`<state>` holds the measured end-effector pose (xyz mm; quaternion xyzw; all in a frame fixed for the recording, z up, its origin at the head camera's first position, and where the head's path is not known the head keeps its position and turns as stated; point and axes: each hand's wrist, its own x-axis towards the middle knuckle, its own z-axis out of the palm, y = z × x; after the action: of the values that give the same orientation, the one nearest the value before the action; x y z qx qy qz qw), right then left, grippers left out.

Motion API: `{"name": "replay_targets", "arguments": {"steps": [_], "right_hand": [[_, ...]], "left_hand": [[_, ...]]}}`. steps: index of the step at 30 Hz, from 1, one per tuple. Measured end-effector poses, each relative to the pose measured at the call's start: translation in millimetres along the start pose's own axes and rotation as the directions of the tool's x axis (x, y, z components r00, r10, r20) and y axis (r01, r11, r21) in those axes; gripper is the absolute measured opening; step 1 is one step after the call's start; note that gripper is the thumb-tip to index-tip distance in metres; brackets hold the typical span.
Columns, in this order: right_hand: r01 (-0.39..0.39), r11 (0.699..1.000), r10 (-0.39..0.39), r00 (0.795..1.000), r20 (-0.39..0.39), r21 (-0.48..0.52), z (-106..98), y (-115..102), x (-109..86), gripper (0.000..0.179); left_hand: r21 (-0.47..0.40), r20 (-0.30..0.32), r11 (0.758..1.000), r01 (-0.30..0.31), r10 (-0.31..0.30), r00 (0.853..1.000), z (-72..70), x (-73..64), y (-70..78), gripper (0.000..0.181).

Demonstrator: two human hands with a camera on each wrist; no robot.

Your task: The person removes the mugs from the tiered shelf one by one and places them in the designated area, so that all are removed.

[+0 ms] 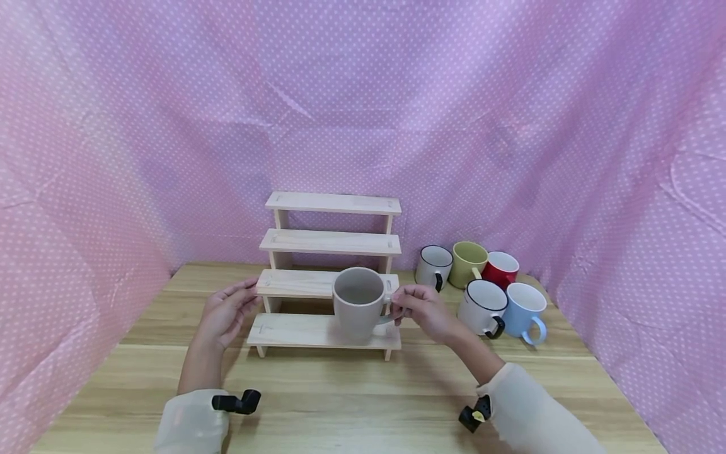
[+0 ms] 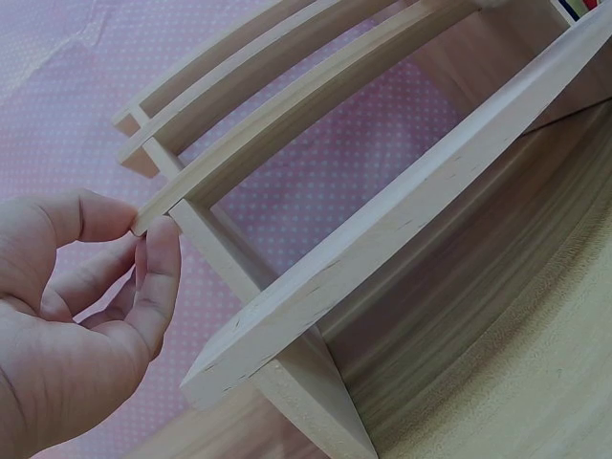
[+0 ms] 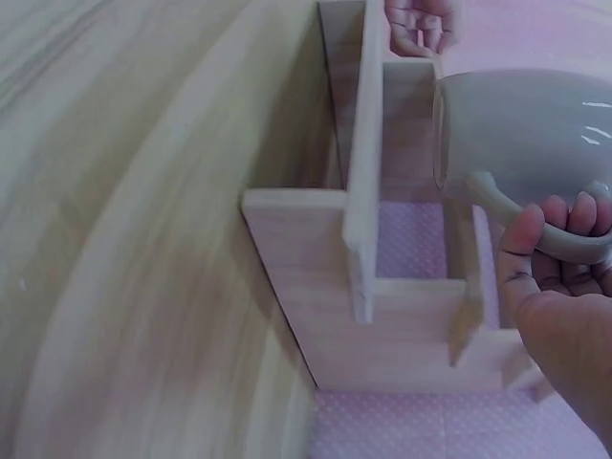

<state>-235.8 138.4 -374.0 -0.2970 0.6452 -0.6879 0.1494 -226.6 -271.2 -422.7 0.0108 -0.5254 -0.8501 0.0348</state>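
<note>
A wooden tiered display shelf [image 1: 326,241] stands on the table. My left hand [image 1: 227,312] pinches the left end of its second board from the bottom, thumb and fingers on the edge, as the left wrist view shows of the board [image 2: 287,115]. With my right hand [image 1: 425,310] I grip the handle of a greyish-beige mug [image 1: 358,309]. The mug is upright in front of the second board, over the right part of the lowest board [image 1: 289,330]. In the right wrist view a gap shows between the mug's base [image 3: 442,134] and that board.
Right of the shelf stand several mugs: a white one with a black rim [image 1: 434,265], an olive one [image 1: 468,261], a red one [image 1: 501,268], another black-rimmed white one [image 1: 479,309] and a light blue one [image 1: 522,309]. A pink dotted cloth [image 1: 340,94] hangs behind the table [image 1: 340,403].
</note>
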Motion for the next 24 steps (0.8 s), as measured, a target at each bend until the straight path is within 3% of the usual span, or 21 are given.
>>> {"name": "replay_targets", "arguments": {"steps": [10,24], "right_hand": [[0.070,0.997,-0.070,0.998,-0.005,0.014,-28,-19,-17.3,0.022],[0.174,0.984,-0.169,0.979,-0.113,0.041,-69,-25,-50.9,0.033]], "left_hand": [[-0.004,0.001,1.000,-0.004,0.004,1.000,-1.1,0.4,-1.5,0.023],[0.006,-0.001,1.000,0.000,0.000,1.000,0.7,-2.1,-0.5,0.022]]}}
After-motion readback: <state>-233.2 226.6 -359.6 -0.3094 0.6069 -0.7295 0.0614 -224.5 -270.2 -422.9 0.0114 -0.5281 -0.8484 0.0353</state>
